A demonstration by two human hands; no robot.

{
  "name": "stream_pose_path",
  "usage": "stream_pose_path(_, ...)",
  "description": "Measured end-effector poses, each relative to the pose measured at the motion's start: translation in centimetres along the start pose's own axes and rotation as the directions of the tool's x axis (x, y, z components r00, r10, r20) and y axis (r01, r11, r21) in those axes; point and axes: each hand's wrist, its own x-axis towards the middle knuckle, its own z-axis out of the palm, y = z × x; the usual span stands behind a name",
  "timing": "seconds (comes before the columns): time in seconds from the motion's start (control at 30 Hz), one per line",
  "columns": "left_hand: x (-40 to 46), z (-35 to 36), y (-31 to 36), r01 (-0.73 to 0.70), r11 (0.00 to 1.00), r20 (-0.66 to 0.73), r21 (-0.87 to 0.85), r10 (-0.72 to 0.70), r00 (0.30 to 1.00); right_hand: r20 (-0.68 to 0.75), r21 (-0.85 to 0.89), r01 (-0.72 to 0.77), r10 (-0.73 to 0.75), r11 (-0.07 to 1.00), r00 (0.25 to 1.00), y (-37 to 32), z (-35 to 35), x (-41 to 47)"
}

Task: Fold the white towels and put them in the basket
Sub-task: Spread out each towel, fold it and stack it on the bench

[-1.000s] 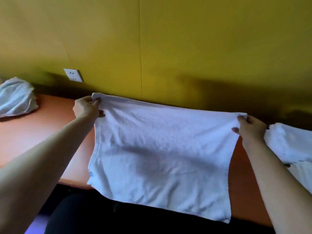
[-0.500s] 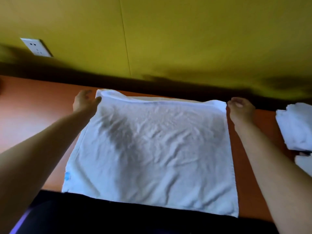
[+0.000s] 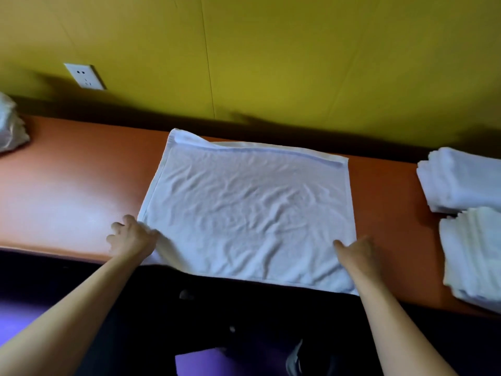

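Note:
A white towel [image 3: 249, 210] lies spread flat and wrinkled on the orange table [image 3: 67, 191], its near edge hanging a little over the table's front. My left hand [image 3: 132, 238] is at the towel's near left corner with curled fingers and pinches the edge. My right hand [image 3: 357, 253] is at the near right corner, thumb on top of the cloth and fingers hidden at the edge, holding it. No basket is in view.
Two stacks of folded white towels [image 3: 461, 180] [image 3: 474, 253] sit at the table's right end. A crumpled white cloth [image 3: 9, 131] lies at the far left. A yellow wall with a socket [image 3: 84, 76] runs behind the table.
Both hands let go of the towel's far corners and moved back to its near corners. The towel, held up a second ago, now lies flat on the table.

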Motion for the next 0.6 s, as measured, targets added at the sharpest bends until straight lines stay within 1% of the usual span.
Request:
stream_pose_path(0.07,-0.3,-0.7,-1.0,0.028,0.998,0.094,-0.049,-0.023,0.995,0.072,-0.046,-0.07,0.073,0.996,0.995,0.8,-0.4,-1.4)
stream_pose_path(0.1,-0.7,-1.1,-1.3,0.023,0.997,0.121,-0.078,-0.013,0.993,0.117,-0.065,-0.075,0.083,0.995,0.99,1.2,-0.5,-1.8)
stream_pose_path(0.17,-1.6,-1.7,-1.6,-0.046,0.991,0.139,-0.125,0.064,0.988,0.192,-0.037,-0.038,0.044,0.999,0.98,1.8,-1.1,-2.4)
stream_pose_path(0.2,-1.9,-1.9,-1.6,-0.088,0.985,0.137,-0.145,0.108,0.985,0.209,0.001,-0.023,0.023,1.0,0.978,2.1,-1.4,-2.6)
stream_pose_path(0.27,-2.4,-2.4,-1.5,-0.124,0.975,0.124,-0.186,0.149,0.981,0.183,0.135,0.005,-0.03,0.991,0.983,2.1,-2.8,-3.9)
stream_pose_path(0.33,-2.9,-3.2,-1.6,-0.13,0.962,0.083,-0.239,0.154,0.985,0.113,0.309,0.031,-0.069,0.95,0.991,2.3,-4.4,-5.0)
stream_pose_path(0.37,-3.1,-3.6,-1.7,-0.121,0.948,0.045,-0.295,0.14,0.989,0.075,0.408,0.041,-0.078,0.912,0.994,2.4,-5.4,-5.7)
stream_pose_path(0.43,-4.0,-4.5,-1.9,-0.126,0.878,-0.034,-0.463,0.124,0.992,-0.001,0.525,0.074,-0.087,0.848,0.996,3.1,-6.7,-6.2)
stream_pose_path(0.47,-4.7,-5.0,-2.0,-0.126,0.818,-0.051,-0.562,0.118,0.992,-0.02,0.548,0.075,-0.077,0.833,0.997,3.6,-7.2,-6.2)
stream_pose_path(0.53,-6.1,-6.1,-2.3,-0.1,0.678,-0.036,-0.728,0.108,0.993,-0.064,0.571,0.105,-0.083,0.815,0.994,4.3,-7.8,-6.3)
stream_pose_path(0.57,-6.7,-6.7,-2.4,-0.087,0.625,-0.02,-0.776,0.113,0.993,-0.093,0.589,0.127,-0.089,0.798,0.992,4.4,-8.3,-6.7)
stream_pose_path(0.6,-7.2,-7.4,-2.5,-0.094,0.605,-0.022,-0.791,0.126,0.992,-0.119,0.617,0.144,-0.089,0.773,0.989,4.5,-8.7,-6.8)
